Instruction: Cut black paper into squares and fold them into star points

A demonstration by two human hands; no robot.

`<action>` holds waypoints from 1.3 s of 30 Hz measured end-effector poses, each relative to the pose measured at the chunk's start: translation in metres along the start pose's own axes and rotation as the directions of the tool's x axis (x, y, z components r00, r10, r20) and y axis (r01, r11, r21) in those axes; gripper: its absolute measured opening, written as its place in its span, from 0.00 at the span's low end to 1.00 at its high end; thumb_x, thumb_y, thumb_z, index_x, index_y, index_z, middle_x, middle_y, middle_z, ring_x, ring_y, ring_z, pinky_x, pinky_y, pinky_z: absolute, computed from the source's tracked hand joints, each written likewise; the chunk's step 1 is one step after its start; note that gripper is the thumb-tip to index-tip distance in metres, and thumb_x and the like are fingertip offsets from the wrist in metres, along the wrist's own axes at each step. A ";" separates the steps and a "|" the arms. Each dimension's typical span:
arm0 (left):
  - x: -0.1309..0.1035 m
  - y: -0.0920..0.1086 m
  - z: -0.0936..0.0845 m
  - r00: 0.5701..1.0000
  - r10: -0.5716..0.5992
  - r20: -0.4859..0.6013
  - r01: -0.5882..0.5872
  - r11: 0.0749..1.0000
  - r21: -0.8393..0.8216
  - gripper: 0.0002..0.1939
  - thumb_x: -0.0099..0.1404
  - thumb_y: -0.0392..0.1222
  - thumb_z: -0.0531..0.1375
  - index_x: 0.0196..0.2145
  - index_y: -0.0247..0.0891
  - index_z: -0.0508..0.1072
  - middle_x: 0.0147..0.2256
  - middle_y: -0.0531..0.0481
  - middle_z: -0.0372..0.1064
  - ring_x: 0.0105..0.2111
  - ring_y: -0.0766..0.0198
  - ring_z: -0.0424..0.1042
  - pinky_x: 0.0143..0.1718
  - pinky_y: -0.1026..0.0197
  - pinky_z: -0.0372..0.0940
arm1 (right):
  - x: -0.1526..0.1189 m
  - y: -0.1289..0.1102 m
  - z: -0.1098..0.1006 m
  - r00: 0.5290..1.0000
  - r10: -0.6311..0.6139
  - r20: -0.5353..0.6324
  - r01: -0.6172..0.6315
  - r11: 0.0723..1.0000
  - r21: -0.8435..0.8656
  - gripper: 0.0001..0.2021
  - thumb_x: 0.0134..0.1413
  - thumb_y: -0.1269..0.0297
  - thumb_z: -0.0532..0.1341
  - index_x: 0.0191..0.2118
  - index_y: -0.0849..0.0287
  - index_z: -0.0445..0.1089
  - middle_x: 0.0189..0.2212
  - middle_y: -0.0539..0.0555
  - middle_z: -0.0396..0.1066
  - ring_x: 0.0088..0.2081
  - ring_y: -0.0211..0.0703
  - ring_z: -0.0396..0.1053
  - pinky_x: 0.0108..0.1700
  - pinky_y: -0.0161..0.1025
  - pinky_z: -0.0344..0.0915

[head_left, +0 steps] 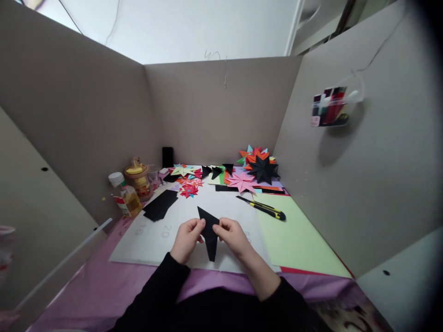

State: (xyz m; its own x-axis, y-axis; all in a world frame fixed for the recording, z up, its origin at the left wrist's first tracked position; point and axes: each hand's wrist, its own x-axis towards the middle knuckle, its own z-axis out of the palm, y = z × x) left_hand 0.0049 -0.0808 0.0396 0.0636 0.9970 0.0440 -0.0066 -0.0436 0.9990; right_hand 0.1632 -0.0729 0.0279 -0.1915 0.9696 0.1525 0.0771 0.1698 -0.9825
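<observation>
A folded piece of black paper [210, 233] with a pointed top and a narrow lower end is held over the white sheet [138, 249]. My left hand [187, 237] pinches its left edge between thumb and fingers. On the opposite edge, my right hand [232, 234] grips it the same way, thumb on top. Left of my hands lies a pile of black paper strips [161, 205]. Several small folded black pieces [216, 172] sit at the back of the table.
A yellow-and-black utility knife [266, 209] lies partly on light green paper [301, 230] at right. Folded paper stars, including a black one [263, 169] and a pink one [242, 181], are at the back. A bottle of amber liquid [127, 198] stands left. Grey panels [221, 110] enclose the table.
</observation>
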 end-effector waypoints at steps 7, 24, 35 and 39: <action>0.000 -0.004 0.001 1.000 -0.020 -0.012 0.019 0.999 -0.034 0.15 0.52 0.47 0.65 0.31 0.32 0.72 0.23 0.52 0.68 0.23 0.67 0.66 0.22 0.67 0.61 | 0.004 0.009 -0.002 0.997 0.037 -0.064 -0.035 0.999 0.023 0.16 0.49 0.54 0.58 0.20 0.57 0.55 0.14 0.43 0.55 0.19 0.32 0.53 0.23 0.32 0.50; 0.035 0.008 0.005 0.995 -0.038 -0.092 0.035 0.999 -0.035 0.13 0.55 0.48 0.63 0.29 0.35 0.68 0.21 0.57 0.62 0.19 0.73 0.59 0.20 0.70 0.56 | -0.015 -0.051 -0.037 0.996 0.091 0.012 -0.083 0.951 -0.296 0.06 0.48 0.65 0.59 0.34 0.59 0.68 0.29 0.51 0.69 0.30 0.38 0.64 0.30 0.33 0.58; 0.090 0.010 0.025 0.996 -0.049 0.077 0.046 0.998 0.040 0.12 0.59 0.48 0.58 0.30 0.36 0.68 0.25 0.51 0.69 0.26 0.66 0.67 0.24 0.67 0.61 | 0.100 -0.027 -0.080 0.977 -0.020 -0.214 0.002 0.996 -0.084 0.15 0.48 0.60 0.60 0.43 0.56 0.62 0.27 0.47 0.68 0.23 0.35 0.64 0.24 0.32 0.61; 0.099 -0.004 0.017 0.988 -0.127 0.089 0.123 0.991 0.045 0.13 0.60 0.50 0.58 0.30 0.36 0.68 0.26 0.49 0.70 0.25 0.66 0.68 0.24 0.67 0.61 | 0.174 0.006 -0.111 0.930 0.097 -0.354 -0.195 0.948 -0.252 0.15 0.53 0.59 0.53 0.46 0.58 0.62 0.20 0.45 0.63 0.18 0.35 0.63 0.19 0.31 0.59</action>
State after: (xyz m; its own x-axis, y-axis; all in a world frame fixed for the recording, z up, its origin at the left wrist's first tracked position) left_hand 0.0284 0.0172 0.0401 0.1528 0.9848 -0.0827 0.0461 0.0765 0.9960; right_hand 0.2385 0.1161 0.0608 0.1754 0.9809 0.0847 0.3569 0.0168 -0.9340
